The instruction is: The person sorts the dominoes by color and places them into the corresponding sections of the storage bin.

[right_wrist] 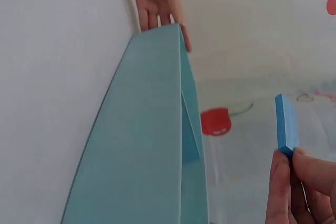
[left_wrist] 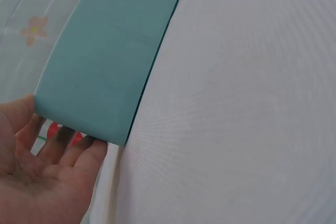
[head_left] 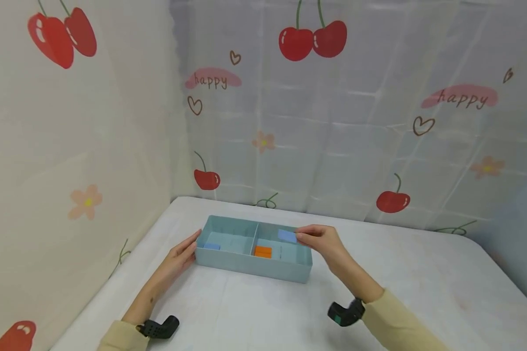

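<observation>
A light teal box (head_left: 252, 270) with a divider (head_left: 254, 239) across its middle lies on the white table. My left hand (head_left: 182, 253) rests against its left end, and in the left wrist view the fingertips (left_wrist: 97, 150) touch the end wall. Between thumb and fingers, my right hand (head_left: 322, 241) pinches a flat blue block (right_wrist: 286, 124) above the right compartment. Orange blocks (head_left: 263, 252) lie in that compartment, beside the divider. Another blue block (head_left: 212, 246) lies in the left compartment, partly hidden by the front wall.
White table (head_left: 421, 282) surrounds the box. A patterned curtain (head_left: 334, 146) hangs behind the table, and a similar sheet (head_left: 127, 122) hangs at the left. Each wrist wears a black device (head_left: 160, 327).
</observation>
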The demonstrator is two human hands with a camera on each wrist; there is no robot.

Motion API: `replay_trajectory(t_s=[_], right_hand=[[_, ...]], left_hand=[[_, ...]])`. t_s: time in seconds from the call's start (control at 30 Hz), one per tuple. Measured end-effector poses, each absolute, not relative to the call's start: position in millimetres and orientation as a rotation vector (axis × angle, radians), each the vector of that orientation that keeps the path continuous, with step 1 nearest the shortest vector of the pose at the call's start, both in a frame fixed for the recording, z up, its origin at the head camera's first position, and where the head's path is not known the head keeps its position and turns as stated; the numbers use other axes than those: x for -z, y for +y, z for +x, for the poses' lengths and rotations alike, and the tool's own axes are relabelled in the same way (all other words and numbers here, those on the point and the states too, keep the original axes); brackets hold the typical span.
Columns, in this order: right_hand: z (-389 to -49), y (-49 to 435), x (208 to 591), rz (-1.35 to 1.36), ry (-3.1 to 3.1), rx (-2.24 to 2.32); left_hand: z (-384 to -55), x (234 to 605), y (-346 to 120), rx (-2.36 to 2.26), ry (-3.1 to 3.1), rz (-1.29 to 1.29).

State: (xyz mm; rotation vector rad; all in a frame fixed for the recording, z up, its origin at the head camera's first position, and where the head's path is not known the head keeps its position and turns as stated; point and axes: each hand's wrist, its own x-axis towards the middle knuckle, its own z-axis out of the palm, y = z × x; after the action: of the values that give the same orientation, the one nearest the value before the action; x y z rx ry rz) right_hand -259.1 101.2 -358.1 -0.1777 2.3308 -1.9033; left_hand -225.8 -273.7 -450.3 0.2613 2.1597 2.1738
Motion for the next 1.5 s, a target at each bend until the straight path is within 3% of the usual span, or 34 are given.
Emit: replay_trajectory(t_s=[0.3,0.63,0.97,1.5], right_hand=[[-303.0,-9.5,372.1,-0.238,2.093,2.060],[-318.4,-79.7,394.0,-0.224,2.231,1.972],[-322.5,-99.4,414.8,-0.088,2.431,1.787],[-323.1,-102.3,421.1,-0.247,2.688,1.390]], left_hand=[[-224.2,451.1,-271.6,-2.165,2.156,0.246],[-222.4,449.4,-273.4,-2.174,2.160,0.166],[-222.9,449.8,-271.2,-2.180,2.144,0.210],[-222.3,451.1,-271.3,-2.203,2.109,0.188]])
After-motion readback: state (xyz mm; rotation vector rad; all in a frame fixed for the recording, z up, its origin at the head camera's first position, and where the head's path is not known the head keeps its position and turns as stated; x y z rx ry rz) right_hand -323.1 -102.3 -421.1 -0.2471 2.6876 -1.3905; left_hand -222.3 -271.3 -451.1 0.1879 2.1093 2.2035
